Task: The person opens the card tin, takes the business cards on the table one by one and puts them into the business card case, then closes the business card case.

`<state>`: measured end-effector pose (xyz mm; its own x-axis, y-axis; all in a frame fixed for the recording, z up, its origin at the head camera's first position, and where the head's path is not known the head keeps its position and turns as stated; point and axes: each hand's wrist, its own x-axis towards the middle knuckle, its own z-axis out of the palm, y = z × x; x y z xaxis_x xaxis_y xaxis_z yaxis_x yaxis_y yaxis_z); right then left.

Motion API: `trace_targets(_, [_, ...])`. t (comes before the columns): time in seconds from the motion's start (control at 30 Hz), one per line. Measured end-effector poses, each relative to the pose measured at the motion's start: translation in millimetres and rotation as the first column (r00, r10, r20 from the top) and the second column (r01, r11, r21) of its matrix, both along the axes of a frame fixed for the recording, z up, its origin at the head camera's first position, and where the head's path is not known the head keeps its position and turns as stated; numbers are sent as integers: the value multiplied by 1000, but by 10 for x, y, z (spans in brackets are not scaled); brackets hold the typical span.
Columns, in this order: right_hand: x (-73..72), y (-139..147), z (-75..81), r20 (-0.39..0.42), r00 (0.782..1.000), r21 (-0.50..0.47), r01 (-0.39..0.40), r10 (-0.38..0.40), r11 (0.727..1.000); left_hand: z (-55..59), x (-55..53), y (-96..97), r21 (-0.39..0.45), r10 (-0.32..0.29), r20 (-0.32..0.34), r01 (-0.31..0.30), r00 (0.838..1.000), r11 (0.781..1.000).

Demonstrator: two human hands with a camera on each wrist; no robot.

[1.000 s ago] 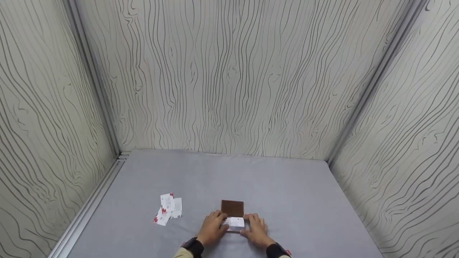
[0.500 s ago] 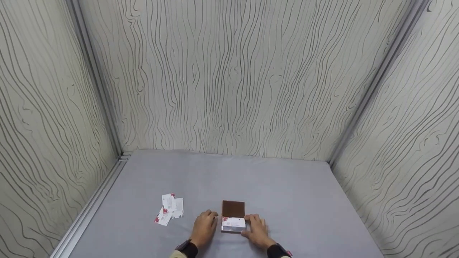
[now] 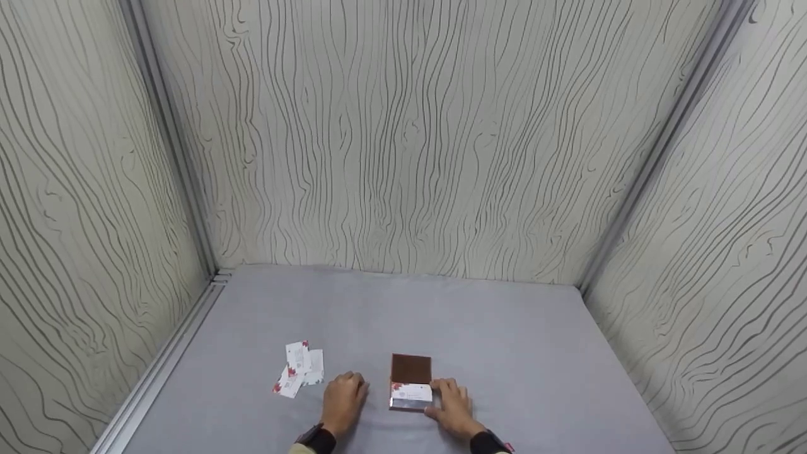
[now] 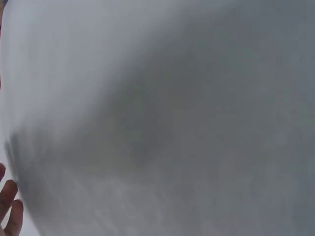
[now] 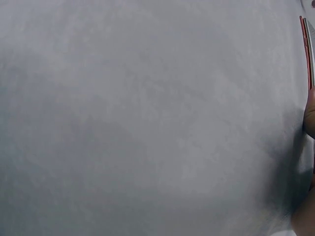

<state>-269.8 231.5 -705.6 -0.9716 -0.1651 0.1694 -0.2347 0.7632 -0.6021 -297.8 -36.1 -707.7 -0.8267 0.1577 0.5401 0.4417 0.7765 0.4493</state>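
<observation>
A brown business card holder [image 3: 411, 368] lies unfolded on the grey cloth in the head view. White business cards with a red pattern [image 3: 413, 391] sit in its near half, behind a shiny strip. My right hand [image 3: 452, 407] grips the holder's right side with thumb and forefinger; the right wrist view catches just the holder's edge [image 5: 306, 54] and part of the hand. Holding nothing, my left hand [image 3: 343, 400] is loosely curled over the cloth, between the holder and several loose business cards [image 3: 297, 358]. Only a few left fingertips [image 4: 9, 196] show in the left wrist view.
Grey cloth [image 3: 517, 340] covers the table. Panels with a wood-grain pattern [image 3: 403, 139] rise at the back and both sides. A metal rail [image 3: 157, 372] runs along the table's left edge.
My left hand has let go of the holder's left side and moved left, towards the loose cards. My right hand keeps its grip, and the holder stays in place.
</observation>
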Motion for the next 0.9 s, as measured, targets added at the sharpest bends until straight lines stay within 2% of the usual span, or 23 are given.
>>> trace_targets(0.17, [-18, 9, -31, 14, 1000, 5, 0, 0, 1000, -49, -55, -181, -11, 67, 3, -67, 998, 998])
trace_targets(0.27, [-13, 12, -19, 13, 1000, 0, -2, 2, 1000, -42, -80, -291, -14, 140, -16, -141, 990, 990])
trace_targets(0.37, [3, 9, -4, -2, 1000, -14, -4, 4, 1000, -18, -92, -389, 4, 230, -19, -230, 973, 973])
trace_targets(0.47, [8, 8, -10, -10, 1000, -23, -1, 1, 1000, -19, -110, -477, 32, 317, 3, -317, 949, 948])
trace_targets(0.6, [9, 13, -26, -1, 1000, -16, -2, 2, 1000, -38, -130, -582, 44, 397, 40, -399, 917, 916])
trace_targets(0.73, [2, 15, -25, 27, 1000, -14, -6, 6, 1000, -74, -150, -672, 10, 441, 72, -443, 895, 897])
trace_targets(0.9, [-5, 11, -8, 39, 999, -25, -7, 8, 1000, -111, -170, -722, -56, 455, 62, -452, 888, 890])
